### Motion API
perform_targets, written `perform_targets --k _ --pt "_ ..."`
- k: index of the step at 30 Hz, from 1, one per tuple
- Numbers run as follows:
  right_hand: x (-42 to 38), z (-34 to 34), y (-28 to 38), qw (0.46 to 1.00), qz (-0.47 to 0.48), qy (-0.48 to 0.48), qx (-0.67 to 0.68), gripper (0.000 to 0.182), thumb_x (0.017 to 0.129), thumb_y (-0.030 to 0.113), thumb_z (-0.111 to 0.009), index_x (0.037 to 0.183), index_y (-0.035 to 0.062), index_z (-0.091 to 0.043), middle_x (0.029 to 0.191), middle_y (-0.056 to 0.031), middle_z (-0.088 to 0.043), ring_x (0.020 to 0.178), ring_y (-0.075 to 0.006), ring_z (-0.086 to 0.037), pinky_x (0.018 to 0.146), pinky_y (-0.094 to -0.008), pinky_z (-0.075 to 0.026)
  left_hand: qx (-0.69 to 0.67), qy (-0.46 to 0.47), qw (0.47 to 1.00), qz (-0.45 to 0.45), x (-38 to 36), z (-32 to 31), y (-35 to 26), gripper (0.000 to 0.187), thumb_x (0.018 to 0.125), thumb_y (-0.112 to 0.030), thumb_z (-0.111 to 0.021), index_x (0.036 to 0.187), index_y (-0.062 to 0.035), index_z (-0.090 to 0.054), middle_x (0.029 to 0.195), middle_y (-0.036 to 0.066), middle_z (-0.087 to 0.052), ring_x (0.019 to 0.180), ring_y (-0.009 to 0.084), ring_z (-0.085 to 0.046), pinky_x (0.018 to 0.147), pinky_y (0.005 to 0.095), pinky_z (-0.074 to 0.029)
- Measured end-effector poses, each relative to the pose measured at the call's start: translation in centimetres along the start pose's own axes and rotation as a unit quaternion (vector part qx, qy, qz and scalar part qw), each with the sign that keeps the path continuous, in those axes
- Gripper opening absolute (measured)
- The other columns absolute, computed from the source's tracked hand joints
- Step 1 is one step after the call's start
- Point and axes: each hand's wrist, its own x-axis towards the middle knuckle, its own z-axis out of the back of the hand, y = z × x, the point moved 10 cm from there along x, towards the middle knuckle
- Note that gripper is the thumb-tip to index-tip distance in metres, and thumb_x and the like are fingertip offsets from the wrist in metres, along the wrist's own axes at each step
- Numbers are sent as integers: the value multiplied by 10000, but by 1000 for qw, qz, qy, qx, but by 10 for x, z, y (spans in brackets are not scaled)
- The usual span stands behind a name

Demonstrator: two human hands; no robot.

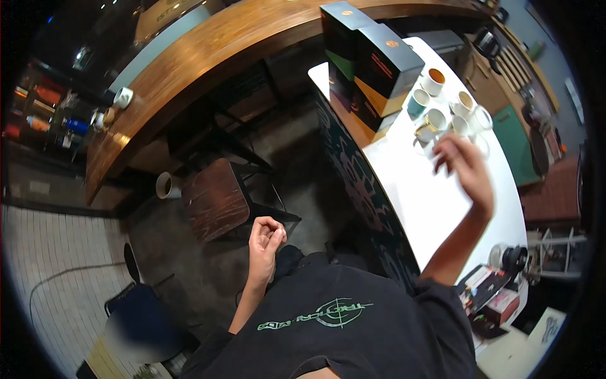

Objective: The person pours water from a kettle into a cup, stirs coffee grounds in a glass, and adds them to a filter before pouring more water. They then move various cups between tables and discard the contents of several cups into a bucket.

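My right hand reaches over the white table, its fingers apart and bent down, slightly blurred, with nothing seen in them. Just beyond its fingertips stands a white mug with a gold-coloured handle. Around that are a teal cup, a white mug with an orange inside and several other pale cups and glasses. In front of my dark shirt, my left hand hangs off the table. Its fingers are curled in towards the thumb, and I see nothing in them.
Tall black boxes stand on the white table by its left edge. Small gear and a box sit at its near right. A stool is on the floor at left. A curved wooden counter runs behind.
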Motion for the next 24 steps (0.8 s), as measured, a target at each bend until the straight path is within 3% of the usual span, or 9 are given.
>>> perform_targets --k 5,8,11,13,14,16,18,22,24 --pt "-95 -193 1 987 -3 130 91 138 933 60 -516 968 -19 -623 795 -136 -676 753 -217 -679 711 -322 -518 45 157 986 11 -10 1 -12 127 933 -80 -645 948 -50 -523 887 28 -542 808 84 -512 760 237 -433" --pt "-158 -262 -19 982 -105 125 94 166 931 129 -597 916 -13 -681 662 -58 -662 628 -136 -655 589 -270 -497 65 277 958 38 -20 12 -2 131 934 -84 -647 939 -45 -522 891 27 -544 806 84 -522 757 237 -439" --pt "-213 -294 -28 975 -207 5 85 162 928 114 -580 961 -5 -685 773 -94 -701 727 -180 -692 673 -288 -525 101 370 923 21 -37 19 12 190 989 -218 -573 1025 -33 -546 1012 64 -574 994 147 -556 913 287 -433" --pt "-243 -277 10 963 -44 -260 59 209 925 115 -566 1083 6 -648 1010 -182 -692 953 -272 -687 831 -327 -521 108 403 909 13 -58 4 23 411 1028 -383 -452 1256 -43 -484 1327 123 -513 1300 232 -456 1081 363 -339" --pt "-256 -287 22 964 -34 -262 23 361 913 142 -586 1262 53 -573 1331 -193 -556 1246 -334 -540 1035 -384 -427 83 419 902 62 -73 -3 39 530 1030 -433 -416 1403 -60 -367 1483 133 -388 1386 263 -376 1122 388 -302" --pt "-283 -301 60 954 18 -289 -78 519 906 204 -624 1396 116 -480 1505 -157 -389 1382 -354 -383 1133 -457 -304 -32 433 878 204 -118 -27 69 604 1037 -478 -353 1494 -92 -272 1526 132 -340 1410 279 -344 1162 411 -260" --pt "-307 -329 71 950 43 -271 -149 605 919 347 -612 1463 167 -417 1575 -135 -279 1444 -351 -273 1176 -497 -187 -106 482 766 412 -182 -45 103 625 1043 -528 -233 1541 -151 -230 1575 103 -276 1450 269 -267 1187 421 -220" --pt "-390 -318 40 892 -22 -346 -289 662 929 511 -526 1494 201 -372 1587 -126 -263 1472 -315 -224 1175 -552 -96 -70 544 696 463 -281 -77 105 656 1032 -555 -241 1547 -150 -224 1596 107 -234 1459 260 -254 1183 415 -218" --pt "-454 -291 16 833 -181 -394 -345 650 951 484 -506 1508 202 -326 1569 -97 -310 1457 -335 -252 1161 -569 -123 -17 564 730 385 -310 -87 93 770 976 -629 -342 1544 -125 -217 1589 118 -254 1448 273 -284 1158 420 -233"
